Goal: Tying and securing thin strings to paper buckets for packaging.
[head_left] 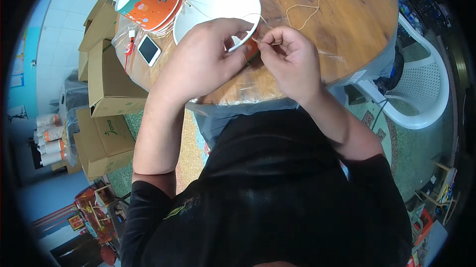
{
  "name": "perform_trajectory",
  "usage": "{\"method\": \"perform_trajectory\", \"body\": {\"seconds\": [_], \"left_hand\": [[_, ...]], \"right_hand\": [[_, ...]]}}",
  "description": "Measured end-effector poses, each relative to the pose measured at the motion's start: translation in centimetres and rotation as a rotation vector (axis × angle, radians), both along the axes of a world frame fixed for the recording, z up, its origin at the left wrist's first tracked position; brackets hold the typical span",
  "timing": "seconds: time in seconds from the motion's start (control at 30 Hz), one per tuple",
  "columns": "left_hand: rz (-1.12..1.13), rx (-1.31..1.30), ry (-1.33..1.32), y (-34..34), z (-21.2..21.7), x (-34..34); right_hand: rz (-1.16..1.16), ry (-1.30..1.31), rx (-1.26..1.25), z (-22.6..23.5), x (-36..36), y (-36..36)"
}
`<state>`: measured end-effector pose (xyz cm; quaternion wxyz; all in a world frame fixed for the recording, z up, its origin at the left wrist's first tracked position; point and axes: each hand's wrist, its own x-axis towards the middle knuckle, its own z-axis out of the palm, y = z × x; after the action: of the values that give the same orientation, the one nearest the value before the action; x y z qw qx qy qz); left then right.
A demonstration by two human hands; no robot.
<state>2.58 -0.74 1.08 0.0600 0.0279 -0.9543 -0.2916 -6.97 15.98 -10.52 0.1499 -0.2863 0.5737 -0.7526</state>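
A paper bucket [210, 6], white inside, is tilted so that its open mouth faces up toward me. My left hand [210, 56] is closed on its near rim, with the thumb outside and fingers reaching in. A thin cream-coloured cord [301, 5] crosses the bucket's mouth and trails over the table beyond. Just right of the rim, my right hand [292, 61] pinches the cord between thumb and forefinger, close to the bucket's wall. The left fingertips are partly hidden by the rim.
Stacked orange and green paper buckets [153, 6] lie at the far left of the round wooden table [342, 29]. A white phone [148, 50] sits near its left edge. Cardboard boxes [111, 81] stand left. A white plastic chair [421, 83] is at right.
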Motion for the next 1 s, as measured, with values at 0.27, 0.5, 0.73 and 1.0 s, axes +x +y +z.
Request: {"method": "perform_trajectory", "body": {"seconds": [0.27, 0.5, 0.73, 1.0], "left_hand": [[0.07, 0.389, -0.148, -1.6, 0.0, -0.2], [0.023, 0.259, -0.039, -1.5, -0.4, -0.2], [0.005, 0.23, -0.243, -2.1, 1.0, -1.0], [0.029, 0.202, -0.351, -2.5, 1.2, -2.0]], "right_hand": [[-0.01, 0.042, 0.095, 0.8, 0.0, 0.2], [-0.027, 0.057, 0.137, 1.4, 0.1, 0.0], [-0.033, 0.072, 0.138, 1.5, 0.1, -0.1], [-0.061, 0.088, 0.095, 1.8, 0.3, -0.5]]}}
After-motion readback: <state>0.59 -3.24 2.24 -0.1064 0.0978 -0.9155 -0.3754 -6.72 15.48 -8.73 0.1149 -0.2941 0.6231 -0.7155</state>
